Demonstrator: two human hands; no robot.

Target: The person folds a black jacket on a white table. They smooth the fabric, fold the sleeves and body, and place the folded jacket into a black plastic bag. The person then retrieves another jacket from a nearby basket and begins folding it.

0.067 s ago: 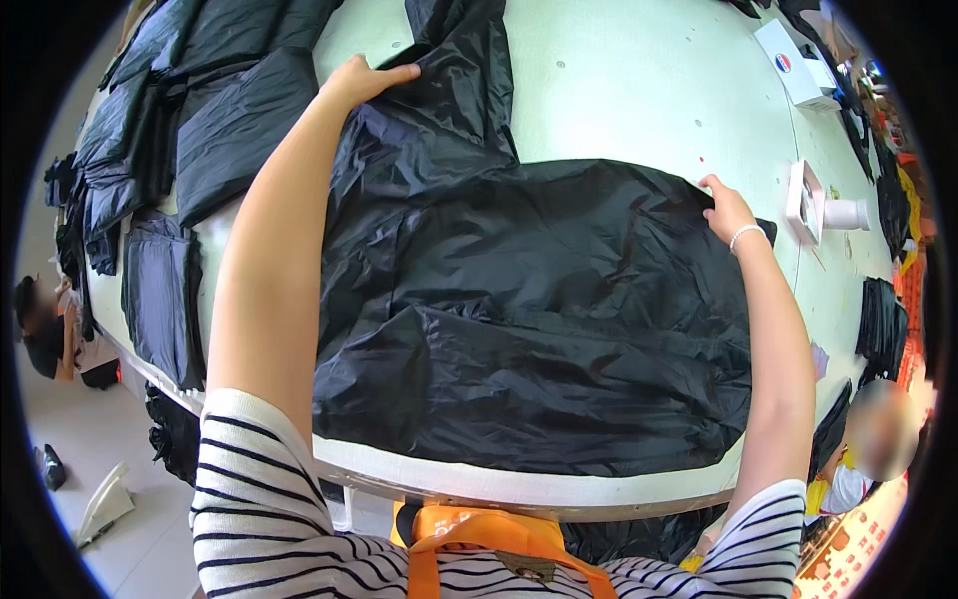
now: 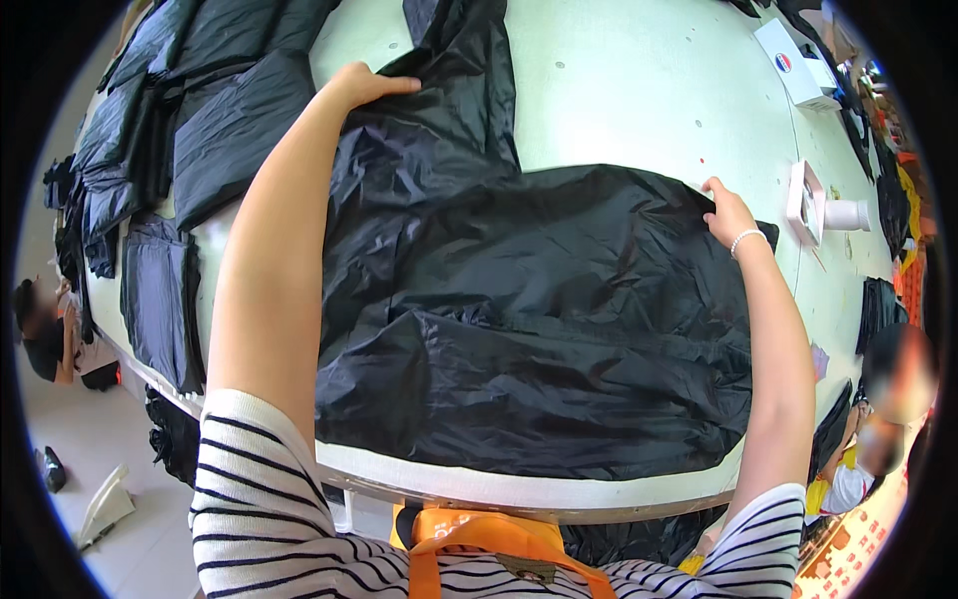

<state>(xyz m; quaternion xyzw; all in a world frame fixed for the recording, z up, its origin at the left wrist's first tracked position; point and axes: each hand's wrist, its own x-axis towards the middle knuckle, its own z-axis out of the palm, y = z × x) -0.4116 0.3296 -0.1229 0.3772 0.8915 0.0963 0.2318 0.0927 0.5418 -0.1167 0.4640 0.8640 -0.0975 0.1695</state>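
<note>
A black jacket point(image 2: 559, 290) of thin shiny cloth lies spread and creased over the white table. One sleeve point(image 2: 469, 110) runs away from me toward the far edge. My left hand point(image 2: 365, 88) is closed on the cloth at the left side of that sleeve, thumb stretched over the top and the other fingers mostly hidden. At the jacket's far right corner, my right hand point(image 2: 731, 215) pinches the edge of the cloth between thumb and fingers. A white beaded bracelet point(image 2: 746, 238) circles the right wrist.
Folded black garments point(image 2: 249, 130) are heaped at the far left, with another folded stack point(image 2: 162, 299) nearer. On the right stand a white box point(image 2: 793, 65), a small open tray point(image 2: 804, 204) and a white cylinder point(image 2: 846, 215). People appear at both rims.
My left hand and the jacket have shifted very slightly toward me. The right hand holds almost the same spot. Another person's head has come into view at the right rim.
</note>
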